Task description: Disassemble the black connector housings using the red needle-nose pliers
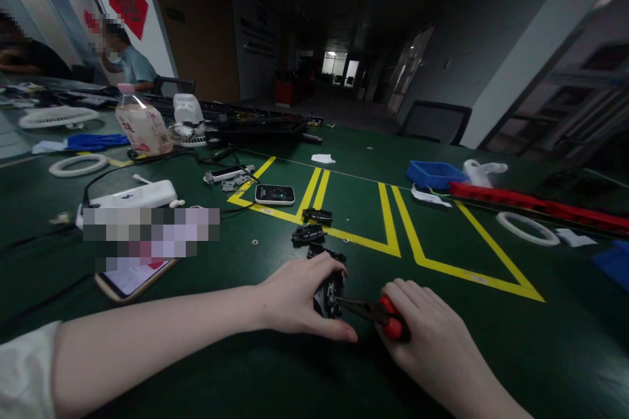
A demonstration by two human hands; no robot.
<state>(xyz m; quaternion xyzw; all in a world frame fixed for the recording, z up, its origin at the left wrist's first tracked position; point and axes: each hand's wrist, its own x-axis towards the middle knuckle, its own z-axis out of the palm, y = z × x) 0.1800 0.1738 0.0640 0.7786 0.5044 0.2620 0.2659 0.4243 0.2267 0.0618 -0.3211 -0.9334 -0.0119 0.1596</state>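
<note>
My left hand (299, 291) is closed around a small black plastic part (324, 298), holding it just above the green table. In my right hand (425, 327) is a pair of needle-nose pliers with red handles (392, 319). The dark jaws of the pliers point left and touch the part near its middle; what they grip there is too small to make out. Beyond my left hand lie similar black parts, one at the yellow tape (318, 216), another nearer (308, 234), and a third partly hidden by my fingers (325, 253).
A phone (132, 278), a white power bank (130, 201) and cables lie left. A small white device (274, 194) sits past the parts. A drink bottle (142, 124) stands far left. On the right are a blue tray (435, 174), a red rail (535, 206) and a white ring (527, 228).
</note>
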